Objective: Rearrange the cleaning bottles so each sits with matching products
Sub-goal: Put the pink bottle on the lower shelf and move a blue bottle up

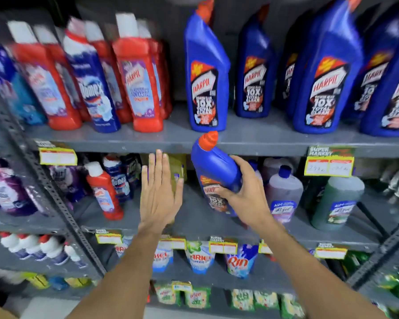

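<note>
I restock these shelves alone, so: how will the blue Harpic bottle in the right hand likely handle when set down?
The blue Harpic bottle looks like rigid moulded plastic, so it probably won't flex in the right hand. Tall, with an angled neck, it may tip if nudged. Its glossy surface could be slippery.

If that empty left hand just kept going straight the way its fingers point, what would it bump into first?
Most likely the olive-green pack on the middle shelf: the left hand is flat and open, fingers pointing up and into the shelf, and the pack sits just behind its fingertips. Depth is hard to judge, so it might instead meet the shelf edge above.
</note>
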The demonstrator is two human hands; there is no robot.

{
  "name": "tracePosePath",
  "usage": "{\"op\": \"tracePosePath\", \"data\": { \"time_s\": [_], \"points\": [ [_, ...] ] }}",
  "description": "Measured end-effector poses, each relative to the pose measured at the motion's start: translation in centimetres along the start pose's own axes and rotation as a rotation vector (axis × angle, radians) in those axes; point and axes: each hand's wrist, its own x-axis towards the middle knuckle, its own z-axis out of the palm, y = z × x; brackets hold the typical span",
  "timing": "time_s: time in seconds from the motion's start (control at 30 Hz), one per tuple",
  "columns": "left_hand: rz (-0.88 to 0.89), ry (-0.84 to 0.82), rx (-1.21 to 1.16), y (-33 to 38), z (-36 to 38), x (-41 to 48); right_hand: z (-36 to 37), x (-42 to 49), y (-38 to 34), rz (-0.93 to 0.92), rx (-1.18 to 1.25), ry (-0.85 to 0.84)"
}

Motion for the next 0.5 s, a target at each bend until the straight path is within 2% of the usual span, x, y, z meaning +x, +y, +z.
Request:
{"op": "tracePosePath", "data": {
  "time_s": [0.13,0.23,0.3,0.43,0.5],
  "points": [
    [0.03,0.098,0.034,-0.1,-4.7,4.3,-3.0,3.1,-6.1,-0.209,0.021,0.025],
    [0.061,0.102,0.01,0.8,-6.9,7.3,-5.4,5.7,-10.3,-0.289,0.061,0.086],
    [0.073,0.011,0.014,2.0,-7.1,9.1,-7.1,7.7,-12.2,-0.335,0.073,0.126],
    [0.042,-0.334,0.001,4.6,-5.6,11.2,-10.1,11.4,-13.7,-0.345,0.058,0.217],
    [0.042,-0.419,0.019,5.4,-4.7,11.4,-11.0,12.8,-13.1,-0.322,0.048,0.251]
  ]
}}
